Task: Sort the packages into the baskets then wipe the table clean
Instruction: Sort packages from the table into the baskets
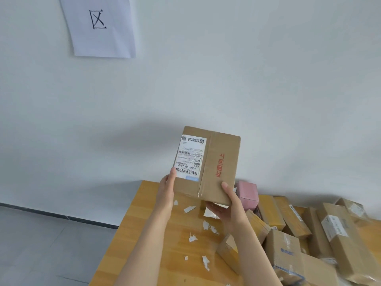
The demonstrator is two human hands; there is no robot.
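— Where is the cardboard box (214, 162)?

— Held up above the desk (142, 234), tilted, between both hands. The left hand (166, 189) grips its left edge, thumb by the shipping label (190, 156). The right hand (228, 205) cups the lower right corner, thumb on the front.

— And nearby?

— Paper scraps (192, 237) lie below the hands. A pink box (248, 193) sits just right of the right hand, with more packages (309, 234) piled beyond.

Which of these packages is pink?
The small pink box just right of the held box; it alone is pink, all the others are brown or yellowish.
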